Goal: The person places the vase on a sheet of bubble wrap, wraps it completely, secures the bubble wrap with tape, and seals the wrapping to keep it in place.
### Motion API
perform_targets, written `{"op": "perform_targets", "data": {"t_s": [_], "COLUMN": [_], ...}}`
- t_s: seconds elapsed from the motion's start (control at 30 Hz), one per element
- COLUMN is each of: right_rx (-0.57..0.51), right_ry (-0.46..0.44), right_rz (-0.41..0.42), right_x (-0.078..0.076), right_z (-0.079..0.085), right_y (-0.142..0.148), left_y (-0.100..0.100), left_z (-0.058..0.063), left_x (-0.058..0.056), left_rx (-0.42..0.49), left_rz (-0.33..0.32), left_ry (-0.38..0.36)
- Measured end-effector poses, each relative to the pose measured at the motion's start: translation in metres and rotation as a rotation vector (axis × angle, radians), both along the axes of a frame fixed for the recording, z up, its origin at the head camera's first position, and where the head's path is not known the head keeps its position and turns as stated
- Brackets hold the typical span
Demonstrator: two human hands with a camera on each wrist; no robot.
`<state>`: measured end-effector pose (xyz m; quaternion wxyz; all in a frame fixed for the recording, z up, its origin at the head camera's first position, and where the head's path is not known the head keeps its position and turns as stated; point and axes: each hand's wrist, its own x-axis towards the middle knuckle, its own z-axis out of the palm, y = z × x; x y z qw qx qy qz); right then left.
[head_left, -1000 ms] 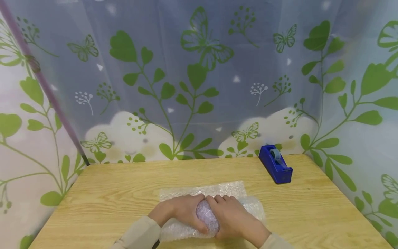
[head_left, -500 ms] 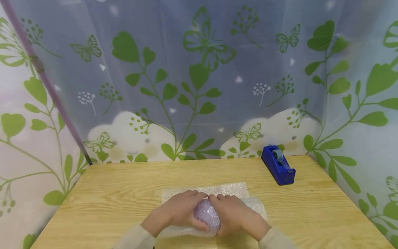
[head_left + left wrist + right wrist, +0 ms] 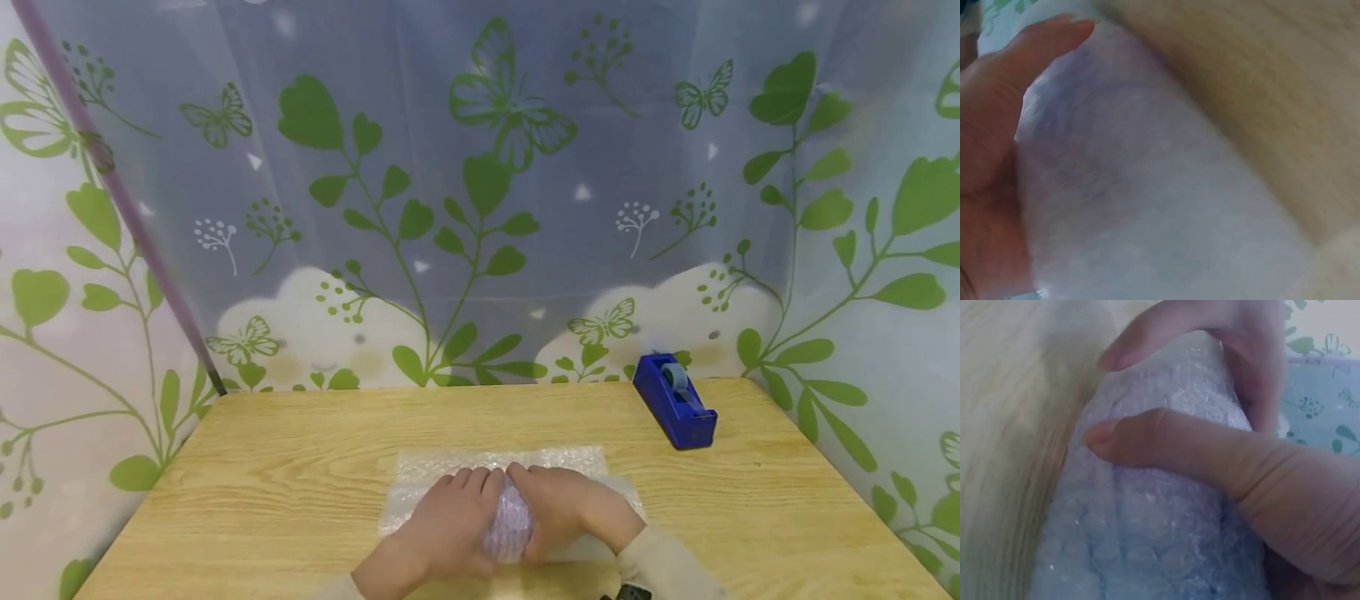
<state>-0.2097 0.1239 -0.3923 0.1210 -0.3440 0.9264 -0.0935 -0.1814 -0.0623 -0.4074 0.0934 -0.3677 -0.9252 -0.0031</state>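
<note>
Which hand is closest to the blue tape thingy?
The right hand: it grips the bubble-wrapped bundle on the side toward the blue tape dispenser. The left hand holds the opposite side, farther away.

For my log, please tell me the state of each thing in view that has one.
Purplish object, held, shape hidden.
Bubble wrap, partly wound round that object, partly flat on the table.
Tape dispenser, upright, loaded with tape.
Left fingers, curled round the wrap.
Right fingers, likewise.
Patterned curtain, hanging.
</note>
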Motion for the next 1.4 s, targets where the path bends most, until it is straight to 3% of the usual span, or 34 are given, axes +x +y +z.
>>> {"op": "perform_targets", "data": {"t_s": [0.1,0.2,0.43,0.6,0.73,1.1,1.23,1.33,1.4], "right_rx": [-0.041,-0.060,-0.110,-0.178,-0.227,-0.159,-0.186,-0.218,-0.188], "right_ry": [-0.117,-0.195,-0.284,-0.375,-0.482,-0.702,-0.754,-0.743,-0.627], "right_rz": [-0.005,0.000,0.038,0.124,0.209,0.162,0.207,0.209,0.150], "right_x": [-0.006,-0.012,-0.018,-0.025,-0.030,-0.036,-0.041,-0.039,-0.033], "right_z": [0.001,0.002,0.004,0.003,0.003,0.005,0.001,0.000,0.002], "right_y": [0.001,0.001,0.001,0.000,0.000,0.005,0.005,0.006,0.007], "left_y": [0.002,0.002,0.001,0.000,-0.001,-0.001,-0.001,-0.001,-0.001], "left_z": [-0.007,-0.013,-0.016,-0.015,-0.014,-0.008,-0.004,-0.001,0.000], "left_x": [-0.001,-0.004,-0.006,-0.005,-0.005,-0.005,-0.007,-0.010,-0.011], "left_rx": [-0.010,-0.008,0.021,0.031,0.051,0.059,0.059,0.060,0.059], "left_rz": [0.014,0.020,0.028,0.043,0.038,0.017,0.025,0.030,0.029], "left_ry": [0.085,0.121,0.118,0.109,0.069,-0.138,-0.210,-0.271,-0.300]}}
